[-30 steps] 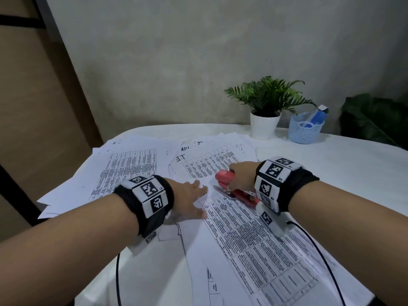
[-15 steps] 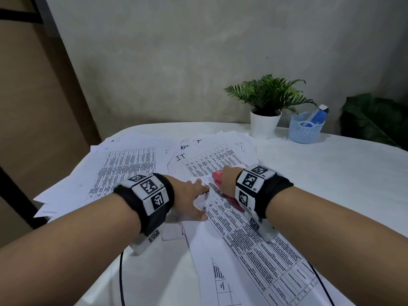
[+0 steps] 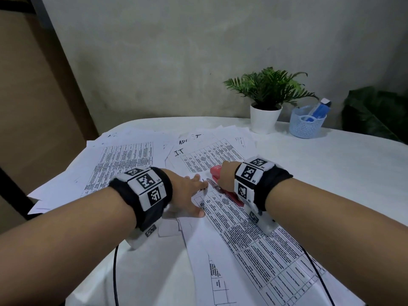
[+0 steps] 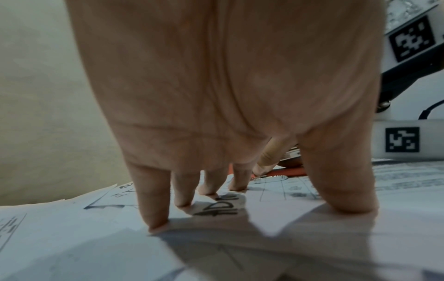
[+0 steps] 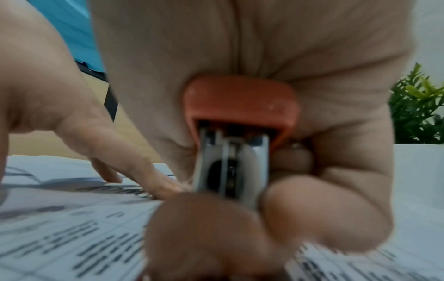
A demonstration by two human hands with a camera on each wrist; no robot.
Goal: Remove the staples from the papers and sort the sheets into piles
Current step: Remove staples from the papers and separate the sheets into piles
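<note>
A printed sheet set (image 3: 247, 239) lies in front of me on the white table (image 3: 331, 173). My left hand (image 3: 189, 195) presses its top left corner flat with spread straight fingers (image 4: 153, 209). My right hand (image 3: 225, 175) grips a red stapler (image 3: 217, 172) (image 5: 240, 98), its metal tip (image 3: 210, 182) pointing at that corner just beside the left fingertips. In the right wrist view the fingers curl round the stapler's metal underside (image 5: 230, 167). No staple can be made out.
More printed sheets (image 3: 123, 160) lie fanned at the left and a second pile (image 3: 209, 155) at the middle back. A potted plant (image 3: 266, 102) and a blue basket (image 3: 306, 122) stand at the back right. Cables trail from both wristbands.
My right hand has slid the stapler left towards the left fingertips, closing the gap. The left hand has stayed pressed on the paper.
</note>
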